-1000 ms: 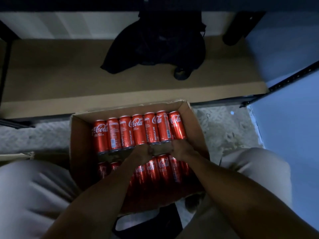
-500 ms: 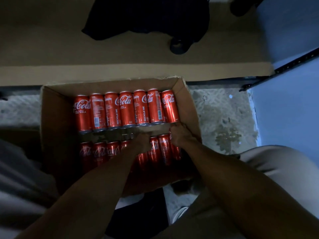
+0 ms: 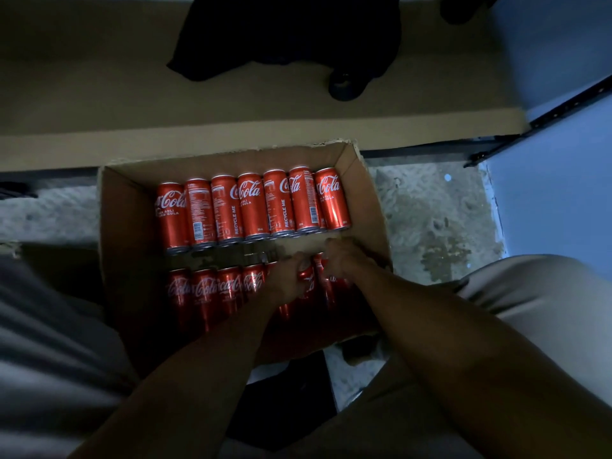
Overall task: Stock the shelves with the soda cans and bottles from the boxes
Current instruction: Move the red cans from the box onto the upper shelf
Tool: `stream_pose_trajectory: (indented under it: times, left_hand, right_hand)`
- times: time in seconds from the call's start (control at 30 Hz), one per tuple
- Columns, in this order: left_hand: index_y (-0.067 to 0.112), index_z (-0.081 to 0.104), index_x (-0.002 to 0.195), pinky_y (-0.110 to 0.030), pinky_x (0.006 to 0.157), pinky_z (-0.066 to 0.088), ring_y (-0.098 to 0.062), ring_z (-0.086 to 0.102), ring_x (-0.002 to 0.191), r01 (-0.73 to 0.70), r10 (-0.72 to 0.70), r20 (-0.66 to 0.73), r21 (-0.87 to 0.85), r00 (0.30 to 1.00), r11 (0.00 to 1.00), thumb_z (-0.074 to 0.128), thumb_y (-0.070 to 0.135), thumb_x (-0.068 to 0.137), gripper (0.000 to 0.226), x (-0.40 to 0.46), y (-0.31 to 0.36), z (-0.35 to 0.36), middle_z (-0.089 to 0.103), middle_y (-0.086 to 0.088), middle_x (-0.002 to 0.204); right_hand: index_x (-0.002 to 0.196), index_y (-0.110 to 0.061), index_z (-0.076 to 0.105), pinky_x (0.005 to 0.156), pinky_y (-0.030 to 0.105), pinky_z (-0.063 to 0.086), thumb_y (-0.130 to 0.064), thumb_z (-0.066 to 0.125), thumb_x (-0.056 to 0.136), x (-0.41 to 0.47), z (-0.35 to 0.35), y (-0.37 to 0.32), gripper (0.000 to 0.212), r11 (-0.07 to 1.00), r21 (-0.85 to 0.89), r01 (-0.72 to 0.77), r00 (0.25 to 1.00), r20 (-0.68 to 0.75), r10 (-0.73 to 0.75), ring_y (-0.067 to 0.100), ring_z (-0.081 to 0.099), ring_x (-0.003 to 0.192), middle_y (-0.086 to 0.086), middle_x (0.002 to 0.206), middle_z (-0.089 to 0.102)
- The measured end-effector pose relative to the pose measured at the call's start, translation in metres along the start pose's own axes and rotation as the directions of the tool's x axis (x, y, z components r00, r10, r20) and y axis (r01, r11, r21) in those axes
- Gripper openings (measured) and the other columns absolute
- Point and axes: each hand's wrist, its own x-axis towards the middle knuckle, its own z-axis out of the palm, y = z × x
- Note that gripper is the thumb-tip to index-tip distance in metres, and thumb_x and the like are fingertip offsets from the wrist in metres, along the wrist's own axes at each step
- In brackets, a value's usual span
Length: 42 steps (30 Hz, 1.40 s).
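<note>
1. Box (image 3: 126,233): open cardboard, on the floor (image 3: 430,207) between my knees, just before the low shelf (image 3: 99,104).
2. Far row (image 3: 253,205): seven red cola cans lying side by side, tops toward the shelf, touching one another.
3. Near row (image 3: 212,293): more red cans, four in plain sight at the left; the rest lie under my hands and forearms.
4. Left hand (image 3: 291,278): my grip is curled round a can (image 3: 306,276) in the near row, right of centre.
5. Right hand (image 3: 341,256): fingers bent down onto the next cans by the box's right wall; whether this grip has closed on one I cannot tell.
6. Dark cloth (image 3: 284,34): heaped on the shelf, well apart from the box.
</note>
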Motion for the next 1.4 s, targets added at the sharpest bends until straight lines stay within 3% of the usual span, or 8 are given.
stream_pose_trajectory:
  times: [0.13, 0.2, 0.37, 0.67, 0.93, 1.07, 1.23, 1.4]
  left_hand:
    - [0.012, 0.061, 0.082, -0.027, 0.074, 0.048, -0.017, 0.060, 0.084, 0.080, -0.102, -0.195, -0.118, 0.976, 0.990, 0.067, 0.008, 0.086, 0.009, -0.012, 0.000, 0.012, 0.063, -0.002, 0.085]
    - [0.020, 0.051, 0.070, -0.029, 0.067, 0.052, -0.017, 0.056, 0.080, 0.166, -0.263, -0.197, -0.404, 0.944, 0.899, 0.059, 0.014, 0.094, 0.025, -0.016, -0.003, 0.020, 0.059, 0.000, 0.078]
    - [0.018, 0.065, 0.118, -0.033, 0.091, 0.052, -0.023, 0.063, 0.107, 0.255, -0.311, -0.057, -0.444, 0.949, 0.859, 0.078, -0.002, 0.070, 0.053, -0.022, -0.014, 0.018, 0.067, -0.006, 0.117]
    - [0.007, 0.072, 0.102, -0.025, 0.066, 0.053, -0.021, 0.067, 0.091, 0.154, -0.252, -0.111, -0.542, 0.961, 0.826, 0.082, -0.011, 0.053, 0.054, -0.051, -0.003, -0.013, 0.073, -0.004, 0.099]
    - [0.009, 0.072, 0.099, -0.018, 0.064, 0.052, -0.007, 0.067, 0.074, -0.079, -0.198, -0.278, -0.742, 0.940, 0.666, 0.087, -0.005, 0.058, 0.046, -0.084, 0.031, -0.096, 0.074, 0.000, 0.087]
    - [0.012, 0.071, 0.103, -0.018, 0.069, 0.053, -0.006, 0.069, 0.078, -0.213, -0.106, -0.380, -0.704, 0.919, 0.677, 0.088, -0.003, 0.058, 0.050, -0.111, 0.054, -0.135, 0.075, 0.001, 0.092]
    - [0.012, 0.070, 0.106, -0.022, 0.078, 0.055, -0.009, 0.069, 0.089, -0.267, -0.102, -0.454, -0.675, 0.885, 0.687, 0.089, 0.001, 0.059, 0.053, -0.135, 0.070, -0.171, 0.073, 0.002, 0.098]
    - [0.021, 0.069, 0.105, -0.029, 0.085, 0.057, -0.013, 0.069, 0.097, -0.319, -0.096, -0.505, -0.670, 0.858, 0.671, 0.089, 0.006, 0.061, 0.051, -0.145, 0.081, -0.195, 0.073, 0.003, 0.101]
  right_hand:
    - [0.124, -0.012, 0.051, 0.087, 0.030, 0.045, -0.023, 0.082, 0.072, -0.012, 0.005, -0.003, 0.062, 0.989, 0.142, 0.032, 0.999, -0.014, -0.031, 0.031, 0.056, 0.117, 0.011, 0.125, 0.059]
    - [0.124, -0.012, 0.045, 0.083, 0.031, 0.044, -0.023, 0.088, 0.064, -0.022, 0.011, -0.001, 0.074, 0.981, 0.192, 0.036, 0.999, -0.031, -0.030, 0.032, 0.056, 0.113, 0.013, 0.121, 0.056]
    - [0.110, -0.013, 0.068, 0.080, 0.026, 0.047, -0.032, 0.091, 0.057, -0.039, 0.016, -0.006, 0.061, 0.990, 0.130, 0.058, 0.998, -0.043, -0.053, 0.023, 0.062, 0.105, 0.008, 0.117, 0.067]
    - [0.107, -0.015, 0.070, 0.084, 0.035, 0.056, -0.018, 0.090, 0.053, -0.062, -0.008, -0.013, 0.057, 0.942, 0.316, 0.109, 0.993, -0.068, -0.092, 0.022, 0.066, 0.096, 0.004, 0.110, 0.070]
    - [0.087, -0.026, 0.073, 0.082, 0.039, 0.059, -0.035, 0.082, 0.025, -0.085, -0.036, -0.050, 0.063, 0.621, 0.731, 0.282, 0.933, -0.359, -0.001, 0.016, 0.072, 0.086, -0.006, 0.087, 0.076]
    - [0.080, -0.024, 0.068, 0.082, 0.042, 0.059, -0.017, 0.086, 0.047, -0.121, -0.057, -0.066, 0.038, 0.510, 0.782, 0.358, 0.897, -0.439, 0.043, 0.015, 0.069, 0.080, -0.006, 0.082, 0.073]
    - [0.105, -0.018, 0.059, 0.057, 0.027, 0.054, -0.019, 0.087, 0.060, -0.156, -0.072, -0.069, 0.053, 0.421, 0.823, 0.381, 0.871, -0.472, 0.136, 0.016, 0.070, 0.084, -0.001, 0.094, 0.070]
    - [0.114, -0.019, 0.059, 0.074, 0.026, 0.053, -0.010, 0.087, 0.068, -0.179, -0.088, -0.077, 0.055, 0.345, 0.782, 0.520, 0.804, -0.584, 0.112, 0.007, 0.066, 0.090, -0.006, 0.100, 0.069]
